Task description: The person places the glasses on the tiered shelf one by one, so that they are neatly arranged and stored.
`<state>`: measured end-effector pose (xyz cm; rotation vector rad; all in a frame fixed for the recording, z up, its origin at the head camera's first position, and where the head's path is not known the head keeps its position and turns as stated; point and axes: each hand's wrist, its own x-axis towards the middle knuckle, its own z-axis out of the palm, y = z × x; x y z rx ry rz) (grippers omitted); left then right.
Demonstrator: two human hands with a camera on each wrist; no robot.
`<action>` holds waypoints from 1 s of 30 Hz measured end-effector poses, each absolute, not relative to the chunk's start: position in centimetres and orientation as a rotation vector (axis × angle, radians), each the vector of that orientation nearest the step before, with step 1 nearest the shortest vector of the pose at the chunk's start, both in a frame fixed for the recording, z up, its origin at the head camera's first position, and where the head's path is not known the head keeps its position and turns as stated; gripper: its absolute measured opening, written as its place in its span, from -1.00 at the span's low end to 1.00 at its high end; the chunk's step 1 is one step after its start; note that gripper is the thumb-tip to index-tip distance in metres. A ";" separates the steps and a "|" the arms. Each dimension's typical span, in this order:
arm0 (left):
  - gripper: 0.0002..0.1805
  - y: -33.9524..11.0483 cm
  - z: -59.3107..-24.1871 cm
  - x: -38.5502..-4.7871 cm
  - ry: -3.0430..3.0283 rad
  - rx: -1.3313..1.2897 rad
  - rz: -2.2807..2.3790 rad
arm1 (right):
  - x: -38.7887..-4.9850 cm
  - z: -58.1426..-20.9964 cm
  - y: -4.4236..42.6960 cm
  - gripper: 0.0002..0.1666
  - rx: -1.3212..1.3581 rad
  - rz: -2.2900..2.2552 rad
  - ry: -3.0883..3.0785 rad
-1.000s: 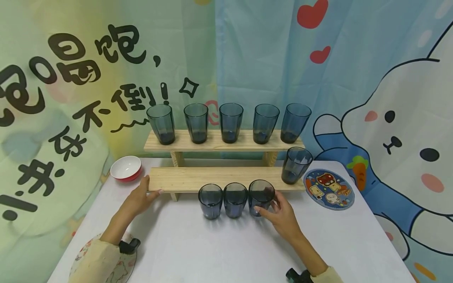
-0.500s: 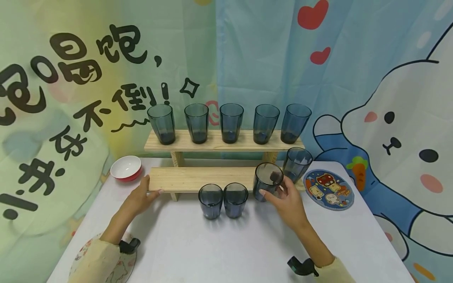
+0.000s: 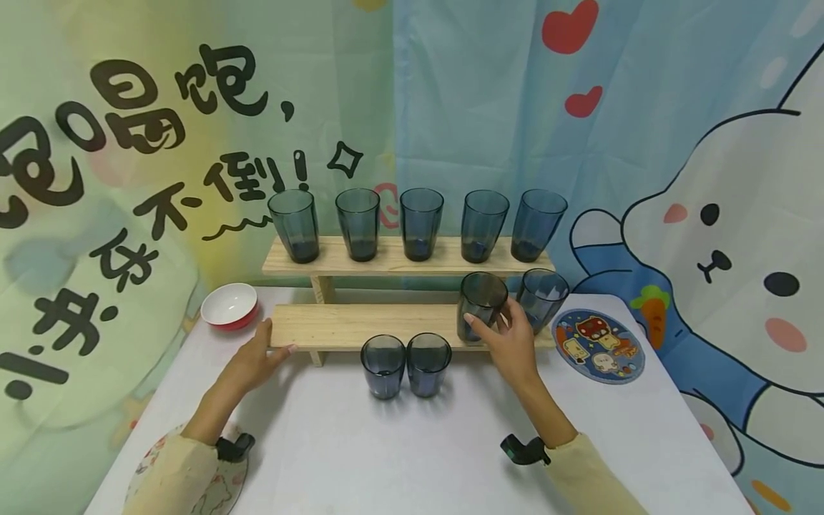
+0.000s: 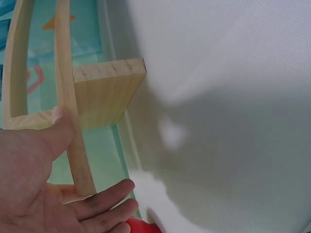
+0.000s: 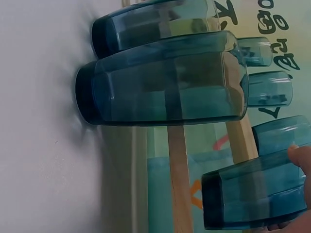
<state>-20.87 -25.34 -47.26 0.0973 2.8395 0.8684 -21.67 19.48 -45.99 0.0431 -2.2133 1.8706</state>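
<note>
My left hand [image 3: 254,365] grips the left end of a two-tier wooden shelf's lower board [image 3: 367,325]; in the left wrist view my thumb [image 4: 60,128] lies against the board with a finger behind its end. My right hand [image 3: 511,340] holds a blue-grey drinking glass [image 3: 479,307] upright over the right part of the lower board. Whether its base touches the wood I cannot tell. Just right of it stands another glass [image 3: 542,297] on that board. Two more glasses [image 3: 384,368] stand side by side on the table before the shelf.
Several matching glasses [image 3: 421,225] line the upper board [image 3: 389,266]. A red-and-white bowl [image 3: 229,306] sits left of the shelf, and a round blue patterned mat [image 3: 599,345] lies to its right. Another round mat [image 3: 222,490] is partly under my left forearm. A printed curtain hangs behind.
My right hand has lifted the rightmost of the three front glasses off the table and brought it up and back over the lower board. The left hand has stayed in place.
</note>
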 end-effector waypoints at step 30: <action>-0.04 -25.4 -47.4 -20.9 2.843 0.093 0.902 | -23.2 -46.5 18.9 -0.09 -0.042 1.854 -2.232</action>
